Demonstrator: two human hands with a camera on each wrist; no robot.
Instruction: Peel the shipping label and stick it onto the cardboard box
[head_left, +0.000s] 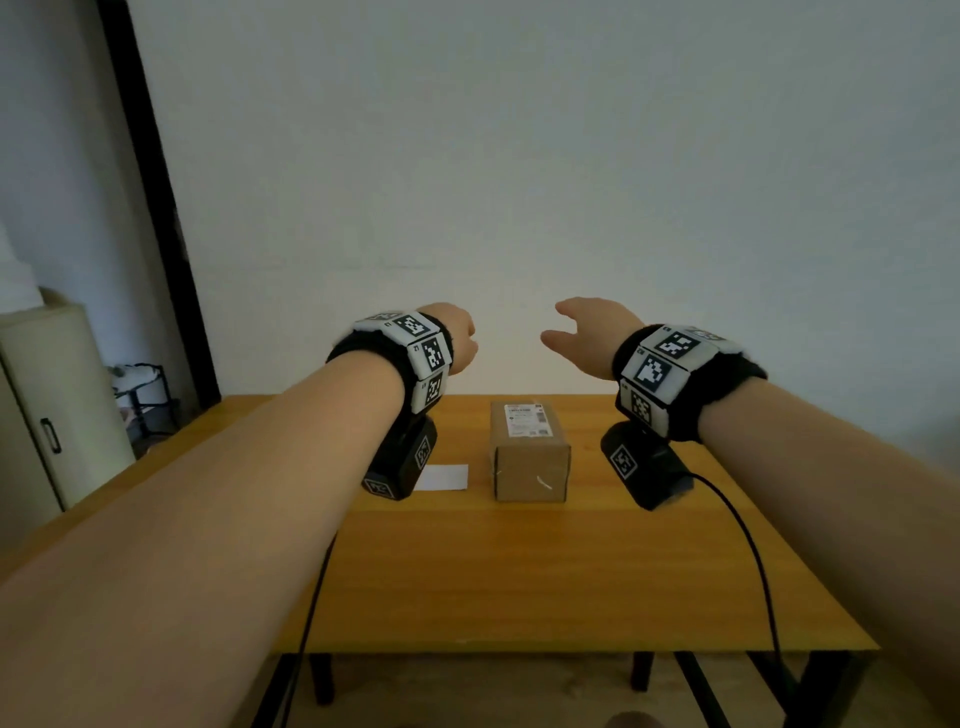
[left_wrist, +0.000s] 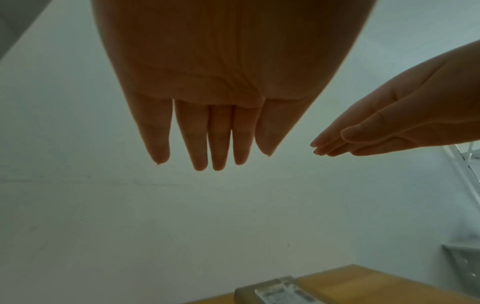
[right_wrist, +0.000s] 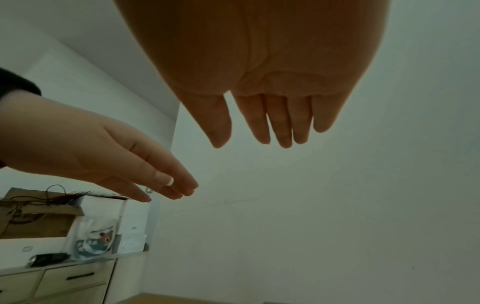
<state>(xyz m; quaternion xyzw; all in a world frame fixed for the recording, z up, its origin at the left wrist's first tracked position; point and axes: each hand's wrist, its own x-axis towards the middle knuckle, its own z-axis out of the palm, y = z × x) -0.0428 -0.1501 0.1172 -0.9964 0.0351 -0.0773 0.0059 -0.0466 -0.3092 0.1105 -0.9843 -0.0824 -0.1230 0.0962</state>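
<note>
Head view is showing the left hand and right hand hovering released, grasping nothing, above the box at frame centre, its label seemingly stuck on top; any next press should be smoothing outward.

**Readable markings: almost none**

Box, on the table below and between the two raised hands: white printed label on its top face, with lines of print and small code blocks, all too small and blurred to read. The left wrist view shows the same label, smeared.

Wristbands: black-and-white square code tags on left, likewise on right; tiny digits beside them, not legible.

White slip under the left wrist: blank.

Pouch on the cabinet past the left hand: printed graphic, lettering illegible.
</note>
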